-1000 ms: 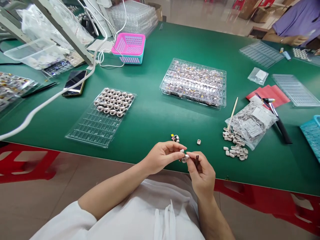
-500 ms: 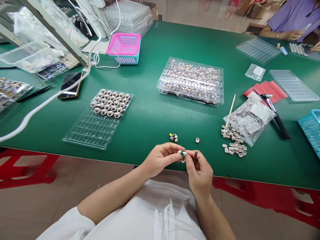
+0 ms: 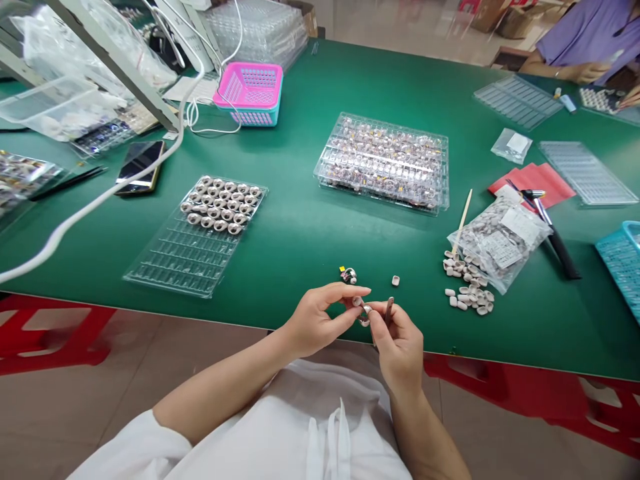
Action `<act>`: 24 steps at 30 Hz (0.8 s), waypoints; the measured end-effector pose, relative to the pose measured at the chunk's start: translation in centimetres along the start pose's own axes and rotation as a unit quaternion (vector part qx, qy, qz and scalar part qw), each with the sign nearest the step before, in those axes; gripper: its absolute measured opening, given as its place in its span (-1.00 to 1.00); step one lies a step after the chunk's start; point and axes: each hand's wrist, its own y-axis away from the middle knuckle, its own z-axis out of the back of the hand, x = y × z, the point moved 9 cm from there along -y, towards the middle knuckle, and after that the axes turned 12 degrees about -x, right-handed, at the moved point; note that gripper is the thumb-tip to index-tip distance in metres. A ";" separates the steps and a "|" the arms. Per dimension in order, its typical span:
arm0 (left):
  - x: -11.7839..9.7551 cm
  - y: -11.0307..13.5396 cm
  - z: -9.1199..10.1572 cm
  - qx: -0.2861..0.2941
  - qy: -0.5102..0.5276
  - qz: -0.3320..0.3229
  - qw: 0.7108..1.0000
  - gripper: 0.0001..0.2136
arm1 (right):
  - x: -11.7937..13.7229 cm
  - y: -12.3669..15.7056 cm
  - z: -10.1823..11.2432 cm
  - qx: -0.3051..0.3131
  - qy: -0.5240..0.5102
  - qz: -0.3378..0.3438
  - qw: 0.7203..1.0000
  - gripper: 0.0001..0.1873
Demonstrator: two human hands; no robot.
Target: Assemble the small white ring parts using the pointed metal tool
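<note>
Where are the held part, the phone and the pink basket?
Held part [image 3: 367, 311]: head view, its pale curved body.
Phone [image 3: 142, 159]: head view, its dark screen.
Pink basket [image 3: 253, 79]: head view, inner back wall.

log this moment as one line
left hand: pinching small part | right hand: pinching same part, holding dark tool | table: pale pieces by bag
</note>
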 end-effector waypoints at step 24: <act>-1.5 -0.4 -0.6 0.085 -0.109 -0.134 0.981 -0.72 | 4.1 0.8 -0.1 -0.014 0.117 0.282 0.952 -0.79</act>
